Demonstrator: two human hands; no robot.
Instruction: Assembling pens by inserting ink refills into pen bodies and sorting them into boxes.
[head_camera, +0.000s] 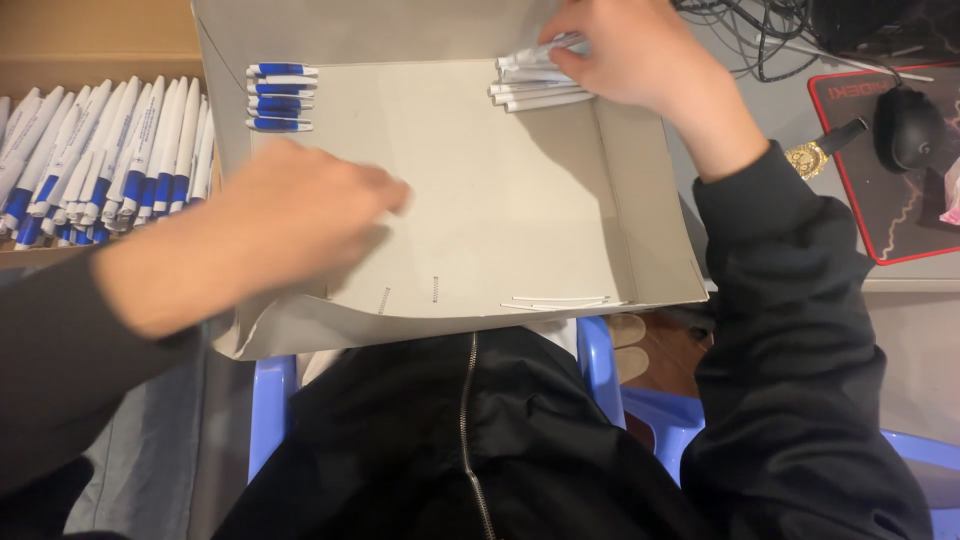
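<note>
A shallow grey cardboard tray (480, 190) lies on my lap. My right hand (625, 50) rests at its far right corner with fingers curled on a small bunch of white pen barrels (535, 85). My left hand (290, 215) is blurred over the tray's left half, fingers loosely closed; I cannot tell whether it holds anything. Several blue-and-white pen caps (280, 97) are stacked at the tray's far left corner. Two small springs (410, 293) and a few thin white refill tubes (560, 301) lie along the near edge.
A cardboard box (100, 40) at the left holds a row of several assembled blue-and-white pens (105, 165). At the right, a black mouse (905, 125) sits on a red-edged mouse pad (850, 190), with cables (760, 30) behind. Blue plastic stools (600, 370) are below.
</note>
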